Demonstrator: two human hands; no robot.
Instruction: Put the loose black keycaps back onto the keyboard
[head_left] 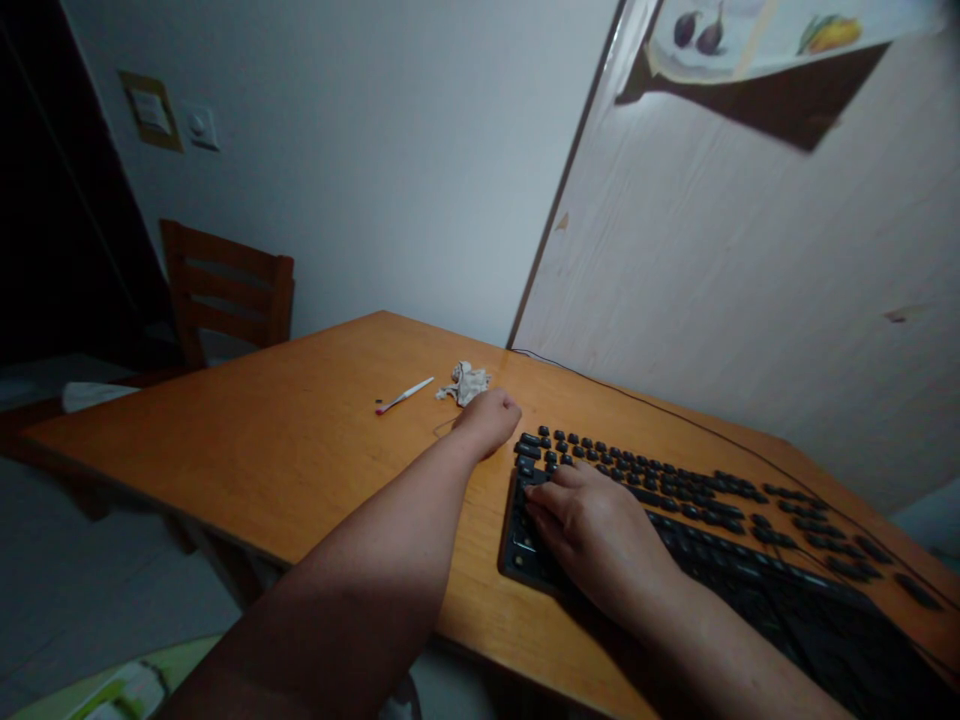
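Note:
A black keyboard [517,540] lies along the front right of the wooden table, with bare key sockets at its left end. My right hand [607,525] rests over that end, fingers bent and pressed together against it; whatever is under the fingertips is hidden. Farther back, my left hand [491,418] is closed with curled fingers, just left of the loose black keycaps [645,465] set out in rows behind the keyboard. Its grip is too hidden to tell what it holds. Right behind it lies a crumpled greyish tissue [466,380].
A white toothbrush [409,392] with a reddish head lies left of the tissue. Along the wall runs a thin black cable [637,398]. A wooden chair [229,285] stands beyond the table's left side [225,430]. Below the table's front edge is a pale green surface [142,690].

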